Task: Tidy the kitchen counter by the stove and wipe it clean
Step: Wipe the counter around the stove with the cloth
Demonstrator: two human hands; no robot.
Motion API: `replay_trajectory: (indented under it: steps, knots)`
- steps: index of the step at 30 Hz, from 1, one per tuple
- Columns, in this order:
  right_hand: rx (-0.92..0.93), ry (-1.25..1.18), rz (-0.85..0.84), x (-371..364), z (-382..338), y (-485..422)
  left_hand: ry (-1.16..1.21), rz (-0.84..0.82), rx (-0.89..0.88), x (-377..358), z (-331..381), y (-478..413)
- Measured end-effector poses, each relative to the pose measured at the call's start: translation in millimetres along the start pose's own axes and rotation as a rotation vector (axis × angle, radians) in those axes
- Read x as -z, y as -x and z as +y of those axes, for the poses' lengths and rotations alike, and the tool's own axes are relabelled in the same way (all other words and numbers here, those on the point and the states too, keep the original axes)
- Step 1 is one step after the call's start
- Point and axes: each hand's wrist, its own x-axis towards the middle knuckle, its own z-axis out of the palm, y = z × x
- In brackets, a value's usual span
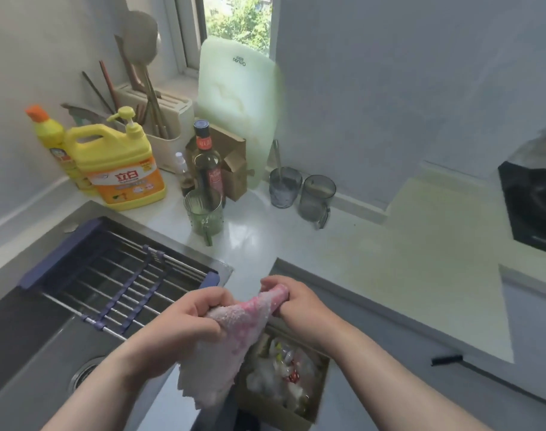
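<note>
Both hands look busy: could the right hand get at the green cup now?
Probably not yet: the right hand grips the pink cloth with the left hand, though nothing blocks the way to the green cup.

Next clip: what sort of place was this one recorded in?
A home kitchen, most likely. A steel sink with a drying rack across it sits at the left, a black stove at the right end of the counter, and a yellow detergent jug stands by the wall.

pale counter bears detergent jug, dark bottle, green mug, two grey cups, cardboard box.
</note>
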Motion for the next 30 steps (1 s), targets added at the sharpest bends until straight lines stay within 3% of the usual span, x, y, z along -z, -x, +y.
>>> replay_trajectory:
  steps: [5,8,12,16,21,24,30]
  knots:
    - [0.136,-0.099,-0.016,50,7,74,0.071,-0.060,-0.084,-39,29,3]
    - [0.230,-0.163,0.176,83,15,124,-0.011,-0.011,-0.150,-76,50,7]
    - [0.334,-0.206,0.434,120,29,188,-0.359,0.137,-0.330,-133,75,12]
    - [0.367,-0.227,0.643,144,53,248,-0.498,0.149,-0.466,-202,89,13]
    - [0.333,-0.472,0.659,172,94,325,-0.201,-0.032,-0.472,-305,105,22]
    - [0.329,-0.539,0.644,182,118,365,-0.155,-0.130,-0.516,-362,108,27]
    - [0.365,-0.651,1.049,202,146,432,-0.285,-0.338,-0.555,-438,107,18]
